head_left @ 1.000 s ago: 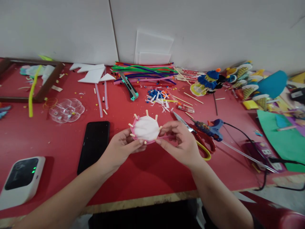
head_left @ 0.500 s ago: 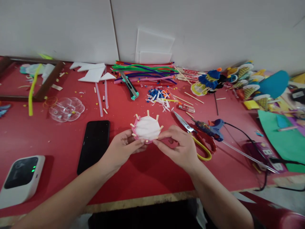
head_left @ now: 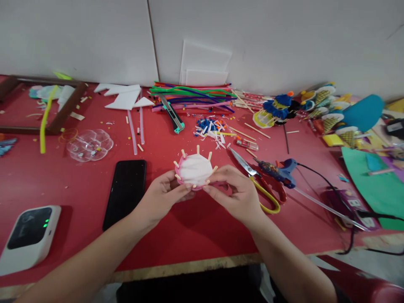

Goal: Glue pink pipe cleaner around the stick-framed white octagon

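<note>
A white round disc (head_left: 195, 167) with several short wooden sticks standing around its rim is held above the table. Along the left and near rim, a pink pipe cleaner (head_left: 177, 170) winds around the sticks. My left hand (head_left: 167, 192) grips the disc from the left, thumb on the near edge and fingers partly hidden underneath. At the disc's right near edge, my right hand (head_left: 237, 192) pinches the pink pipe cleaner between thumb and fingers, and a loop of it shows inside that hand.
Scissors (head_left: 267, 195) and a glue gun (head_left: 280, 171) lie to the right. A black phone (head_left: 125, 193) is at the left, near a white device (head_left: 30, 237). Behind are a box cutter (head_left: 172, 115), bundled pipe cleaners (head_left: 192, 94) and a clear flower-shaped tray (head_left: 90, 145).
A pink loop of pipe cleaner now shows between the fingers of my right hand, which has shifted slightly at the rim. The left hand keeps its hold on the disc.
</note>
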Action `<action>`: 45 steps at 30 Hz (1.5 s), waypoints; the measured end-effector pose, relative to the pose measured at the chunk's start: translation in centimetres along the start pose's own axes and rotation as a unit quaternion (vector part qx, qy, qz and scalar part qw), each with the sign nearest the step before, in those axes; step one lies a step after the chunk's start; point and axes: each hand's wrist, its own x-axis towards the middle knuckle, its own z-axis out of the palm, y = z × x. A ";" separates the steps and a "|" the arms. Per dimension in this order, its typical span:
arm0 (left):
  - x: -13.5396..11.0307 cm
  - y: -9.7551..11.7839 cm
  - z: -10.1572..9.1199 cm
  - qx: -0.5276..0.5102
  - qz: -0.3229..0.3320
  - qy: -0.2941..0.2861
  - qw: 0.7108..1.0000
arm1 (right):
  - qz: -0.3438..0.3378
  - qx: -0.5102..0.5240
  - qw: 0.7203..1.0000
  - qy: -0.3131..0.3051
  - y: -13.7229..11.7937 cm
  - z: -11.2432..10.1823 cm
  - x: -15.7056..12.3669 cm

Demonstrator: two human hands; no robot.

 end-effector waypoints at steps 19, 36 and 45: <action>-0.6 0.0 0.4 -0.016 0.049 0.010 0.999 | -0.073 -0.051 0.995 0.048 0.5 0.1 -0.2; -1.2 0.3 0.3 0.049 0.191 -0.085 0.977 | -0.173 -0.121 0.975 0.074 0.4 -0.1 -0.4; -0.9 0.0 -0.1 0.060 0.198 -0.113 0.972 | -0.182 -0.102 0.976 0.058 0.4 -0.4 -0.5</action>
